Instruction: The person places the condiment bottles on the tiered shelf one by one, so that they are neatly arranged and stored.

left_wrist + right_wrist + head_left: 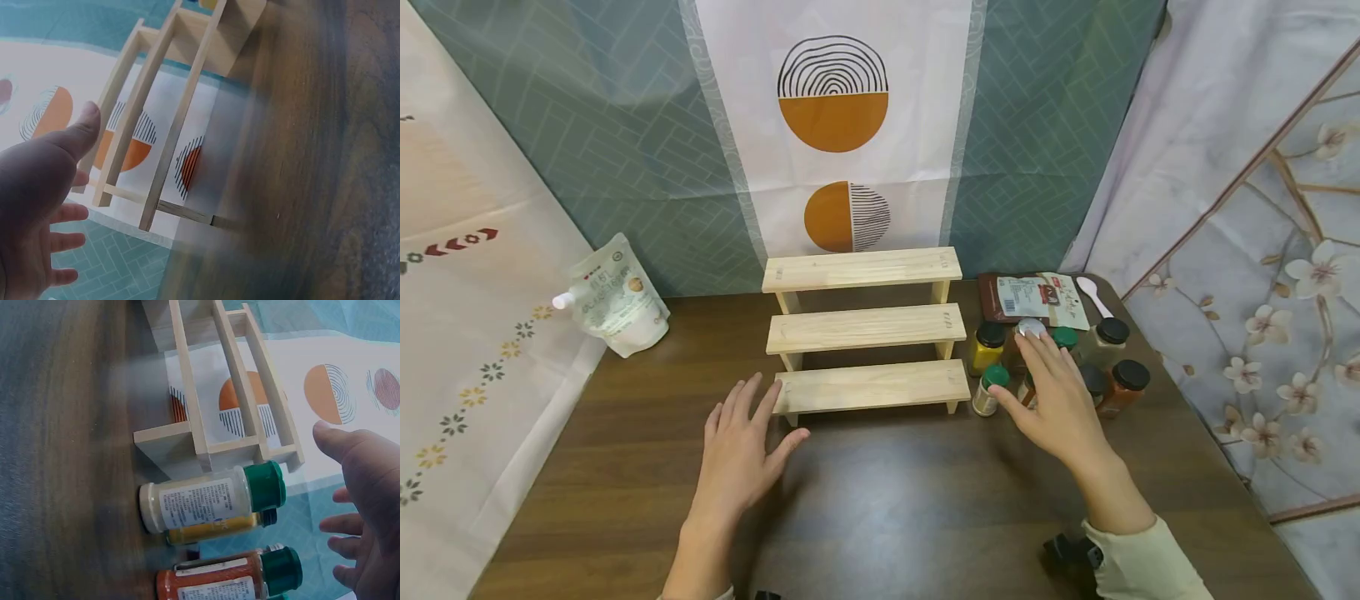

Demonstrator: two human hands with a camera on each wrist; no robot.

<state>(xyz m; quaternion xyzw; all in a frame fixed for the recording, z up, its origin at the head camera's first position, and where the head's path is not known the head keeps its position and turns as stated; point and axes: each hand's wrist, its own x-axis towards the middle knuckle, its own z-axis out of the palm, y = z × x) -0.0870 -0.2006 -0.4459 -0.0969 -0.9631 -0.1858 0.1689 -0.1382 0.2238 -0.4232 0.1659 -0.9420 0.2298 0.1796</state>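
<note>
A three-tier wooden step rack (871, 386) stands at the back middle of the table. My left hand (736, 454) hovers by the rack's lower left end, fingers spread and holding nothing. Over a group of spice jars right of the rack is my right hand (1062, 410), its fingers extended. In the right wrist view, a gap shows between that hand and a green-capped jar (203, 501) of pale powder. A yellow jar (986, 353) with a black lid and an orange-red jar (1122, 392) stand in the group. The right hand partly hides several other jars.
A brown and cream food packet (1037, 300) lies behind the jars, with a white spoon (1093, 297) beside it. At the back left, a white spouted pouch (622, 300) leans near the cloth wall. Patterned curtains (1030, 125) enclose the brown table (872, 508).
</note>
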